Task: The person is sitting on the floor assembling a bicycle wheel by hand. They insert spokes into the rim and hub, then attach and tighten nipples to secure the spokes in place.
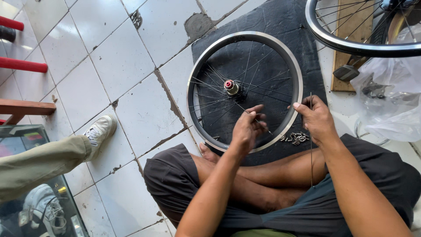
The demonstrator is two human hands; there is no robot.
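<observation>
A small bicycle wheel rim [195, 79] with thin spokes and a silver hub with a red cap [230, 87] lies flat on a black mat [272, 22]. Over the wheel's near side, my left hand [246, 128] pinches a thin spoke that angles toward the hub. My right hand [315, 118] rests on the rim's right edge and holds a loose spoke [311, 158] upright, its lower end near my crossed legs. A small pile of metal spoke nipples [296, 138] lies on the mat between my hands.
Another person's leg in khaki trousers and a white sneaker [100, 131] reaches in from the left. A second wheel [351, 44], a wooden board [351, 26] and a clear plastic bag [390, 96] sit at upper right. Red bars [22, 66] and a glass panel [35, 184] stand at left.
</observation>
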